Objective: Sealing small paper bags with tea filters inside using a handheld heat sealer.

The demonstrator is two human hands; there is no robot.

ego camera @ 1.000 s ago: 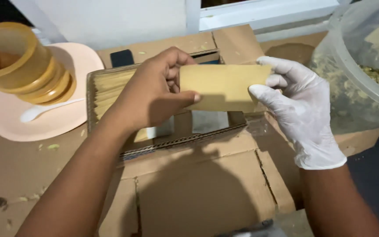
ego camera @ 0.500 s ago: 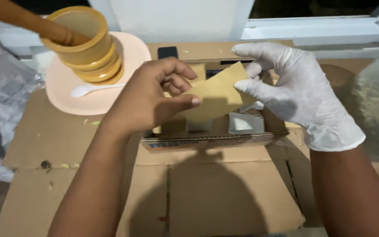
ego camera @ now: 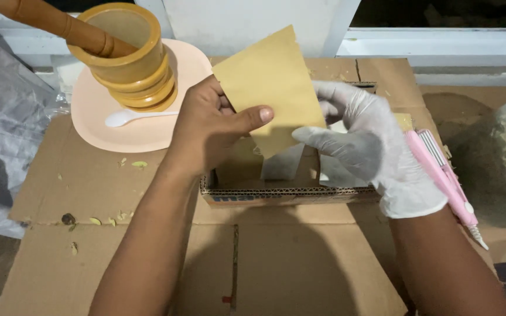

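- Flattened cardboard (ego camera: pixel 118 193) covers the desk beneath my hands.
- My left hand (ego camera: pixel 209 126) pinches the tan pouch (ego camera: pixel 270 82); my gloved right hand (ego camera: pixel 367 137) curls behind it, above the small box (ego camera: pixel 288 193).
- A glove slip might drop it.

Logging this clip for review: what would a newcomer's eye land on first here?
Centre frame, a tan paper pouch is held up between a bare left hand and a white-gloved right hand, above a shallow cardboard tray. At upper left, a yellow mortar with a wooden pestle stands on a pink plate.
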